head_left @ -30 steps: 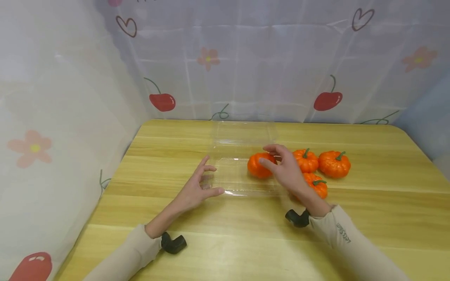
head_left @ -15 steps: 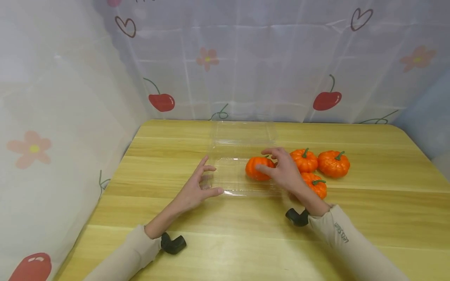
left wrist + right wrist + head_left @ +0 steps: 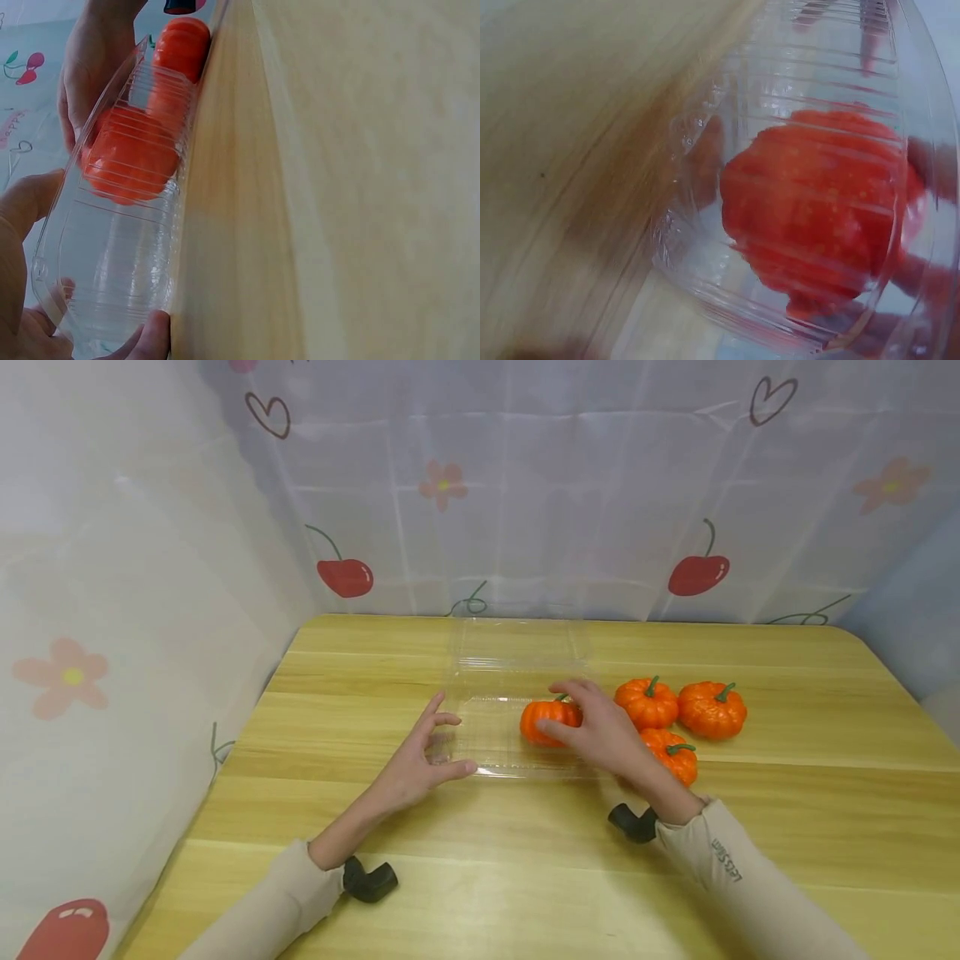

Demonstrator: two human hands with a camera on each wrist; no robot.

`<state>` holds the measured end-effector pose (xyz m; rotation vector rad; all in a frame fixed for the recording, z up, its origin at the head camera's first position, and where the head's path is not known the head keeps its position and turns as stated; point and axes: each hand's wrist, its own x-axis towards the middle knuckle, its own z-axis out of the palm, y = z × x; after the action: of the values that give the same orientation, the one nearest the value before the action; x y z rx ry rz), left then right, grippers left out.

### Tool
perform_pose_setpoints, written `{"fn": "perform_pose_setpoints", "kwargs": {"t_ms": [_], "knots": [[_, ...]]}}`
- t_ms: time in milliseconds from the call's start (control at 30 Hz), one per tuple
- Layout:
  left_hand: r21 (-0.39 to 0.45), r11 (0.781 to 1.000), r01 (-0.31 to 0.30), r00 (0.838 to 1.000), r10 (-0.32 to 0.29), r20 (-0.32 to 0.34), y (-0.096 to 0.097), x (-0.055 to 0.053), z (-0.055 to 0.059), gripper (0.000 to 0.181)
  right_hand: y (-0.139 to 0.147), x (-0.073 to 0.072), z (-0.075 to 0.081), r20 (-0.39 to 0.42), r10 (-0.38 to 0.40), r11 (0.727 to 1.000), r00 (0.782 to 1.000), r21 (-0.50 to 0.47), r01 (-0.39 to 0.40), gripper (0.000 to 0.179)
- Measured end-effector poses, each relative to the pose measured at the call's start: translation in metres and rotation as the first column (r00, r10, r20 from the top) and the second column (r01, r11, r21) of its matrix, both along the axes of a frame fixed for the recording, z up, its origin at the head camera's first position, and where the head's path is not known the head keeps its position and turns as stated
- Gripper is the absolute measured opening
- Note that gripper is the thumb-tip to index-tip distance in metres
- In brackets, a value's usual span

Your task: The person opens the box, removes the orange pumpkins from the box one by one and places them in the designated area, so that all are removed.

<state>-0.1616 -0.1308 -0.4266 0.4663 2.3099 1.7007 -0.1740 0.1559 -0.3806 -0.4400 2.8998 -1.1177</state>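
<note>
A clear plastic clamshell container (image 3: pixel 480 770) lies with its lid (image 3: pixel 517 639) folded back on the table. My left hand (image 3: pixel 408 768) holds its left end, thumb at the front rim and fingers around the side. Inside the right half, my right hand (image 3: pixel 600 727) grips a small orange pumpkin (image 3: pixel 536 724) with a green stem, thumb in front and fingers behind. Through the ribbed wall, the left wrist view shows this pumpkin (image 3: pixel 127 161) low in the container. The right wrist view shows the pumpkin (image 3: pixel 817 202) through the plastic, fingers partly blurred beside it.
Right of the container sit three more orange pumpkins: one at the back (image 3: pixel 647 703), one farther right (image 3: pixel 712 710), and one nearer (image 3: pixel 672 756), partly behind my right wrist. The wooden table (image 3: pixel 487 877) meets a patterned curtain (image 3: pixel 525 527) at the back.
My right hand has moved slightly left and down with the pumpkin, which now sits lower in the container with its stem showing. The left hand has stayed in place.
</note>
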Motion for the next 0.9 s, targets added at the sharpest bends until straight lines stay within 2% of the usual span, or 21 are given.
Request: {"fn": "perform_pose_setpoints", "kwargs": {"t_ms": [267, 367, 533, 667, 800, 900], "knots": [[-0.004, 1.0, -0.001, 1.0, 0.001, 0.002, 0.0004, 0.0008, 0.0017, 0.069, 0.0022, 0.0013, 0.0003, 0.04, 0.003, 0.998, 0.999, -0.06, 0.0, 0.057], [-0.004, 1.0, -0.002, 1.0, 0.002, 0.004, 0.0003, 0.001, 0.002, 0.069, 0.0027, 0.0031, -0.0003, 0.051, -0.003, 0.994, 0.999, -0.112, 0.009, 0.058], [-0.003, 1.0, 0.0, 1.0, 0.0, 0.003, 0.0003, 0.0005, 0.0021, 0.071, 0.0049, 0.0056, -0.0022, 0.069, -0.006, 0.967, 0.998, -0.255, 0.023, 0.057], [-0.013, 1.0, -0.001, 1.0, 0.001, -0.004, -0.0003, 0.0001, 0.0017, 0.074, 0.0076, 0.0063, -0.003, 0.057, 0.02, 0.938, 0.998, -0.346, 0.001, 0.056], [-0.012, 1.0, -0.001, 1.0, 0.001, 0.0, -0.0008, 0.0, 0.0016, 0.074, 0.0088, 0.0072, -0.0028, 0.049, 0.051, 0.915, 0.998, -0.402, -0.027, 0.056], [-0.01, 1.0, 0.0, 1.0, 0.0, 0.004, -0.0007, 0.0, 0.0014, 0.071, 0.0085, 0.0084, -0.0029, 0.047, 0.065, 0.913, 0.997, -0.407, -0.04, 0.056]]}}
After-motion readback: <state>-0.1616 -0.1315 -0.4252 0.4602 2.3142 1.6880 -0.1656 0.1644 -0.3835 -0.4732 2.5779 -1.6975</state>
